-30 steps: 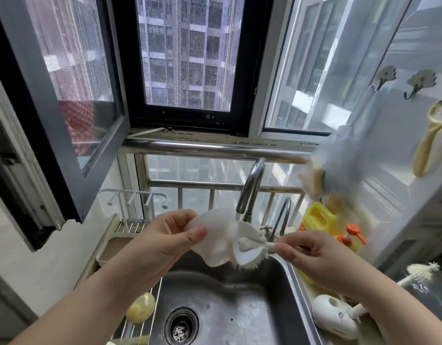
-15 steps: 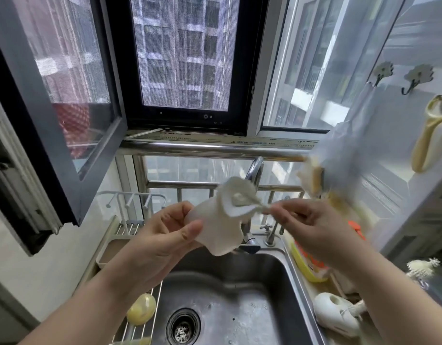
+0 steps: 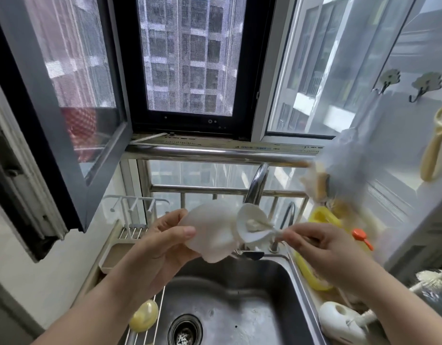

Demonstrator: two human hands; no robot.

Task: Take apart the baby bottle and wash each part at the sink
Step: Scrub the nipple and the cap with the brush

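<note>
Above the back edge of the sink [image 3: 277, 290], just in front of the faucet [image 3: 258, 185], the left hand [image 3: 162, 242] grips the white bottle part [image 3: 210, 235] while the right hand [image 3: 322, 247] pinches a small brush [image 3: 258, 224] whose head sits in the part's opening.

The sink [image 3: 277, 290] basin lies open below both hands, only the drain [image 3: 184, 331] at its near middle. At the sink's far edge the tall faucet [image 3: 257, 188] and a smaller tap [image 3: 288, 215] rise as obstacles. A wire rack [image 3: 150, 319] with a yellow piece [image 3: 144, 318] covers the left edge; a yellow detergent bottle [image 3: 322, 217] and white brush holder [image 3: 339, 319] crowd the right edge.
</note>
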